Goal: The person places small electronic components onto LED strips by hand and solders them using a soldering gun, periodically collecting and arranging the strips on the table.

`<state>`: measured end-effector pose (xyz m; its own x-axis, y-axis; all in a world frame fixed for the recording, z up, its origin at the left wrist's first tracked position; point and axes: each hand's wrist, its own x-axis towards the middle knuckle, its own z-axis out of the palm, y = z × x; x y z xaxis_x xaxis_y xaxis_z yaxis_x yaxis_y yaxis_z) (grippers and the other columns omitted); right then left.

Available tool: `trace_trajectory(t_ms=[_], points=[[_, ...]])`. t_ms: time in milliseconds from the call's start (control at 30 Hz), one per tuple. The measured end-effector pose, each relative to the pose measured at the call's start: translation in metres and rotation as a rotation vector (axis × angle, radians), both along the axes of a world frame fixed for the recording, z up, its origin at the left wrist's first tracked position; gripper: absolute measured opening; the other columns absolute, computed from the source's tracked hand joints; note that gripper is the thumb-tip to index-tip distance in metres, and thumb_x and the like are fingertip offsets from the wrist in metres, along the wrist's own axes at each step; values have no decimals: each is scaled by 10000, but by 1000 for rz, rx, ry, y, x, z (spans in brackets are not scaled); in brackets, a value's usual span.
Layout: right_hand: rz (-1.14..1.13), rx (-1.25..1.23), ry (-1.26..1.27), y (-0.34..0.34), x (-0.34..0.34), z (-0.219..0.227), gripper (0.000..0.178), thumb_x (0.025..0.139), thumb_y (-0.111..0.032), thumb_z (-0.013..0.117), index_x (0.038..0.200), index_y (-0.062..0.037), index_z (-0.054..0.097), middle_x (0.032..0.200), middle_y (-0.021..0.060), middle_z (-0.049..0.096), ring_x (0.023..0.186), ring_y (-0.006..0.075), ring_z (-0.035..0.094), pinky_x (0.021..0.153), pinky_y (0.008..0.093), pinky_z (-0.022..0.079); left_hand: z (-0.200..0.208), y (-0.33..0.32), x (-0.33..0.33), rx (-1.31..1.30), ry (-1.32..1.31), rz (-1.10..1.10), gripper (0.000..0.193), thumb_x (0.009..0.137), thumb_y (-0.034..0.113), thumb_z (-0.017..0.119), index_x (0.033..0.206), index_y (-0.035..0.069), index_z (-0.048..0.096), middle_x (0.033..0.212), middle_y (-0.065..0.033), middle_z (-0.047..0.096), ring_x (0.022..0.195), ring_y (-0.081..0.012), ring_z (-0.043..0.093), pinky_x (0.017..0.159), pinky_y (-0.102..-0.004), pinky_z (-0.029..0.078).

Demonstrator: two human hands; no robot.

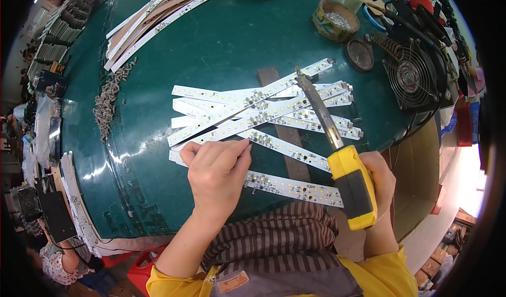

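Note:
My right hand [380, 177] is wrapped round a yellow and black soldering gun [354, 189]. Its long metal barrel points away from me, and the tip is over the far right part of the crossed LED strips [247, 104]. My left hand [216, 173] is closed above the near left part of these white strips, thumb and forefinger pinched together. Whatever the pinch holds, if anything, is too small to make out. One LED strip [295, 188] lies nearest me, passing behind my left hand, with its right end by the soldering gun. Small yellow chips dot the strips.
A dark bar [287, 133] runs under the strips on the green table [153, 49]. Small grey parts [108, 104] are heaped at left, below stacked strips [158, 23]. At right stand a tape-roll tub [336, 20], a soldering-iron stand [360, 53] and a fan [411, 75]. Another person [63, 260] sits lower left.

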<state>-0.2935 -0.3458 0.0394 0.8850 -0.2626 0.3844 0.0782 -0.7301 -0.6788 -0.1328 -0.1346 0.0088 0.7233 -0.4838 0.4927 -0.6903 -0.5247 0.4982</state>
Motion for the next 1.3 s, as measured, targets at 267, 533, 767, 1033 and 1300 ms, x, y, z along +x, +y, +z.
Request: trace_trajectory(t_ms=[267,533,767,1033,1300], points=[[-186,602,168,24,-45,26,508,945,-341,645,1254,48,539,1139,161,658,692,116,584,608,249,480,-3,4,-4,-16,66,64,208,692,64,828,849,128,708,769,27,689,681,-141,607,737,-330,316],[52,521,333,43,-34,13,315,926,-83,600,1205,52,541,992,119,636,668,119,580,599,256,492,-7,3,-4,-51,102,88,190,693,85,829,832,142,712,759,33,683,677,-136,600,757,-334,301],[145,381,269,40,-28,10,367,892,-10,621,1241,27,512,932,94,634,697,124,602,613,257,501,-5,2,-4,-42,97,93,162,705,92,811,820,142,708,768,40,679,705,-128,600,772,-338,298],[126,381,289,42,-35,6,382,910,-23,600,1270,27,482,937,109,630,696,127,589,606,260,491,0,1,-6,-21,138,117,136,692,100,816,791,128,728,770,3,707,694,-158,628,755,-337,318],[55,451,300,45,-42,1,385,951,-72,566,1300,29,439,900,117,606,677,134,571,588,266,480,-7,2,-5,-42,128,97,163,705,89,801,829,134,707,754,27,668,714,-145,607,780,-349,306]])
